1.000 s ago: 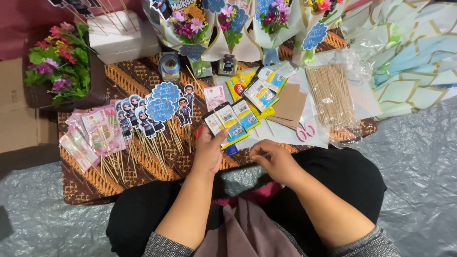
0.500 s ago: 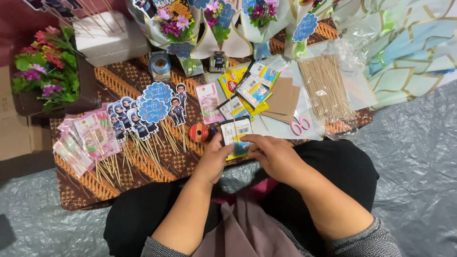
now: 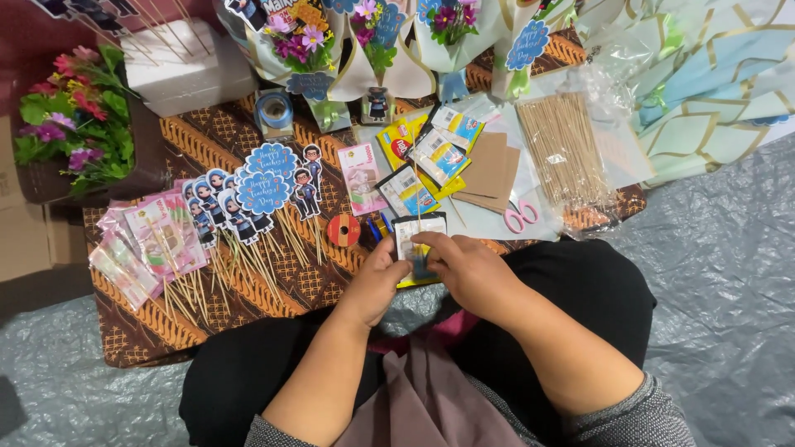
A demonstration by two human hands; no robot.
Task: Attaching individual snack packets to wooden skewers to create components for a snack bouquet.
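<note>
Both hands meet at the near edge of a low table covered in brown batik cloth (image 3: 190, 149). My left hand (image 3: 377, 277) and my right hand (image 3: 464, 265) together hold a small snack sachet (image 3: 416, 240) with a dark rim and yellow base. A thin wooden skewer (image 3: 419, 217) lies along its back, pointing away from me. Just left of my hands sits a red tape roll (image 3: 344, 230). More sachets (image 3: 431, 157) lie behind the held one.
Paper cut-out figures on skewers (image 3: 257, 194) and pink wrapped sachets on sticks (image 3: 149, 240) fill the table's left. A bundle of skewers in clear plastic (image 3: 563, 149), brown cards (image 3: 489, 170) and pink scissors (image 3: 520, 217) lie right. Flower bouquets (image 3: 373, 41) stand behind. Grey sheeting (image 3: 720, 273) covers the floor.
My hands have drawn one sachet off the pile toward me and closed together on it with a skewer. The red tape roll has come into view beside my left hand.
</note>
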